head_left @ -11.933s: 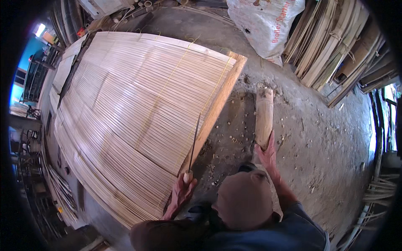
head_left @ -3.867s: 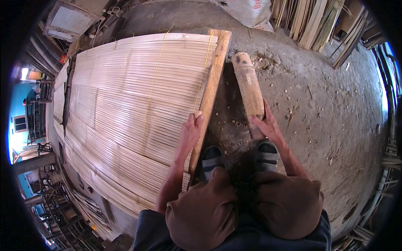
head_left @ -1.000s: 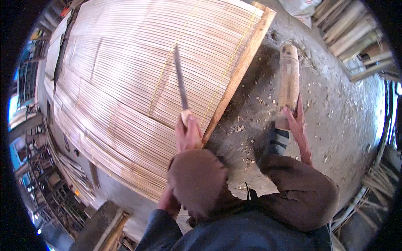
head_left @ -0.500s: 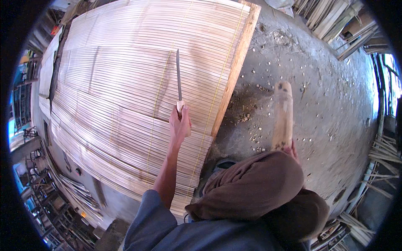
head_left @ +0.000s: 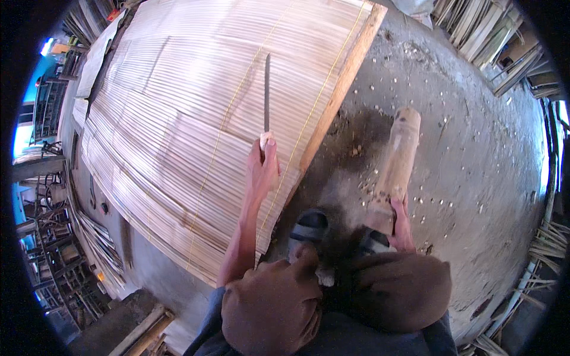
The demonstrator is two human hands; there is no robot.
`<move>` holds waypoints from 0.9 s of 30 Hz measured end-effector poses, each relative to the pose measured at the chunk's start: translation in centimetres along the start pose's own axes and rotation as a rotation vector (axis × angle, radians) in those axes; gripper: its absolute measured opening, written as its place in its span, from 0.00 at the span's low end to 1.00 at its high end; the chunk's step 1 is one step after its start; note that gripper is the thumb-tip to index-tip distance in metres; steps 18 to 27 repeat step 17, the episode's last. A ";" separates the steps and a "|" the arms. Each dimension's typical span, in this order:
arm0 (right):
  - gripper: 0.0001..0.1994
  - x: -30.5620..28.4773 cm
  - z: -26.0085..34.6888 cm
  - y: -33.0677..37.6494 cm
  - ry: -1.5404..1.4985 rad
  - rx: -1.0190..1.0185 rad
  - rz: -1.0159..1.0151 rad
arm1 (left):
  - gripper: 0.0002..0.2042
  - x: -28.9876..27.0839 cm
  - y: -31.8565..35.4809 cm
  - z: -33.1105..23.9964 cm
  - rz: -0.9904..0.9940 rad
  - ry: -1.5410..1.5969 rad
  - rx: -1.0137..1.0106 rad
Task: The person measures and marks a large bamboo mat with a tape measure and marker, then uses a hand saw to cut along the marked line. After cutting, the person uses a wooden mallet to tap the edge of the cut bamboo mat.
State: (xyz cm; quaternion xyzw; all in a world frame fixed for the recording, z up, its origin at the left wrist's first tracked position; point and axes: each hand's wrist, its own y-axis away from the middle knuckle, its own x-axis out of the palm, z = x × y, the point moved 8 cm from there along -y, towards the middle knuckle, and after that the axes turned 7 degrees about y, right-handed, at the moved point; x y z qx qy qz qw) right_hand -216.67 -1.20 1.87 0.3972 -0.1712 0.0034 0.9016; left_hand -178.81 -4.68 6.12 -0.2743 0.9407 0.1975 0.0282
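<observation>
My left hand (head_left: 261,169) is closed around the pale wooden handle of a long, narrow-bladed knife (head_left: 267,95). Its dark blade points away from me above a wide mat of thin pale slats (head_left: 172,113), which yellow cords cross. On the right, my right hand (head_left: 401,226) grips the near end of a thick, light-brown wooden piece (head_left: 399,154) shaped like a short log or bamboo length. This piece slants away from me over the floor, and some of my right fingers are hidden behind it.
A wooden board (head_left: 344,83) runs along the mat's right edge. Small chips are scattered on the grey floor (head_left: 457,160). My feet in dark footwear (head_left: 310,225) are near the mat's corner. Bundles of strips (head_left: 475,29) lie at the far right; racks stand at the left.
My knees have spread apart, uncovering my feet and more of my right hand. The wooden piece now leans with its near end further left. My left hand still holds the knife.
</observation>
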 end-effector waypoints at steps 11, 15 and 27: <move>0.40 0.5 -1.3 -1.3 -0.137 -0.031 0.021 | 0.21 5.8 1.8 -1.5 0.283 -0.376 0.074; 0.41 0.5 -0.9 -0.8 -0.161 -0.010 0.058 | 0.21 8.1 0.3 -1.4 0.356 -0.439 0.127; 0.43 -0.1 -0.7 -0.9 -0.130 -0.037 0.094 | 0.21 9.2 -0.3 -1.5 0.363 -0.462 0.219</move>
